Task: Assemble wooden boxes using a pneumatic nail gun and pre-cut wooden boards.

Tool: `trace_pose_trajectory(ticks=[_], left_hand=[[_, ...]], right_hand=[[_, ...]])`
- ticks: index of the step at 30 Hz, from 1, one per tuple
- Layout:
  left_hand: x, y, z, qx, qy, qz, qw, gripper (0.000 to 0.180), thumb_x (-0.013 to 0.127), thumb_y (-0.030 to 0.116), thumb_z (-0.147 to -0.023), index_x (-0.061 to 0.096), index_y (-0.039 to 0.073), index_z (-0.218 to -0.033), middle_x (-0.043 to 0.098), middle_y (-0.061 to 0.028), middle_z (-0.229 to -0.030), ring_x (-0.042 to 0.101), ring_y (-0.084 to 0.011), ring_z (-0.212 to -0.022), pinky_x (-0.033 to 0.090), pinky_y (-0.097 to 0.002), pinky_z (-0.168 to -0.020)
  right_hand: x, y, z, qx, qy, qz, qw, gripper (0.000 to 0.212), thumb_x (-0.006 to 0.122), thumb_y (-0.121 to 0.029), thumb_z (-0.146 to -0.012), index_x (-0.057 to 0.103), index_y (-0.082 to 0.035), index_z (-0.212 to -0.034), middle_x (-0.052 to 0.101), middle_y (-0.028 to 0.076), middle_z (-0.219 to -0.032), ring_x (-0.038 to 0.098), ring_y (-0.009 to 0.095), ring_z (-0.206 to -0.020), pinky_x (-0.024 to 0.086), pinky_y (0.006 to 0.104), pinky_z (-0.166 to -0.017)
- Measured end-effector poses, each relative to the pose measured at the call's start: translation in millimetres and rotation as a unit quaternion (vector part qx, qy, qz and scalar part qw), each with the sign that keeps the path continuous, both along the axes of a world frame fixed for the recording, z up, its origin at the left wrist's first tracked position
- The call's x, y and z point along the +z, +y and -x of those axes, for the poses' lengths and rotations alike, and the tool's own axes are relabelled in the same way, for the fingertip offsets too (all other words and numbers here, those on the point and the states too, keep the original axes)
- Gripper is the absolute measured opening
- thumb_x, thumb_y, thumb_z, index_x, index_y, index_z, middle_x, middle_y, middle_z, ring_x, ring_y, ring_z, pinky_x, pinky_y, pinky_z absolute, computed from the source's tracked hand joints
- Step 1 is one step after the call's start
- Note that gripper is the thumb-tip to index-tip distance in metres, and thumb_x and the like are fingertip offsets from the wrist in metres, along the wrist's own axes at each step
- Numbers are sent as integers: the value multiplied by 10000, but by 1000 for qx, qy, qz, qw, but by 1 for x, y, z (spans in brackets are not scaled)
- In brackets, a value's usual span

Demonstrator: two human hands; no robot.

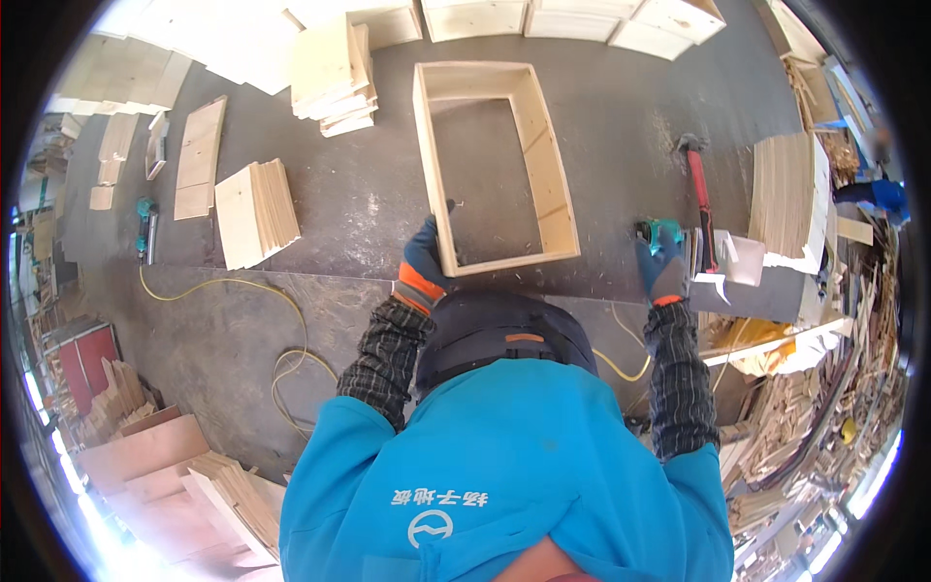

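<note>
A pale wooden drawer frame, open in the middle, lies on the dark worktable just in front of me. My left hand, in a blue, grey and orange work glove, grips its near left corner, with a fingertip showing inside the left board. Off to the right, my right hand, gloved alike, is closed round a teal air nail gun at the table's near edge; the hand hides part of the tool. Beside it lies a hammer with a red handle and its head pointing away.
Stacked thin boards stand left of the frame, with another board stack behind. A second teal nail gun lies far left, near a yellow hose. More boards sit at right; finished wooden boxes line the far edge.
</note>
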State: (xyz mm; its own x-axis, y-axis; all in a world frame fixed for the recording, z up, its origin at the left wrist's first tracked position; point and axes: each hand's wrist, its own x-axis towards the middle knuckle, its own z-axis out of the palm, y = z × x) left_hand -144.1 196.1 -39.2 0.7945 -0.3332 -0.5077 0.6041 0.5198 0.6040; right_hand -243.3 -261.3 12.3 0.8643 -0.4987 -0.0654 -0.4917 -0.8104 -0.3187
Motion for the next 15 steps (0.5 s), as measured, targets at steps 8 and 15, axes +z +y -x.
trace_pose_trajectory(ticks=[8,15], left_hand=[[8,-61,-6,-110,165,20,980,473,647,343,-1128,663,19,-1473,784,-47,-1142,728,-144,-1057,622,-359,-904],[58,-14,-4,-60,-214,-517,827,539,759,201,-1011,640,7,-1500,689,-177,-1482,716,-244,-1249,573,-377,-1038]], right_hand=[[-53,47,-9,30,19,-402,915,501,733,-382,-1025,753,60,-1262,825,175,-1123,779,247,-1031,585,408,-915],[-51,49,-22,53,-34,-142,988,457,678,-357,-1024,773,50,-1211,816,249,-1081,794,356,-1015,592,459,-887]])
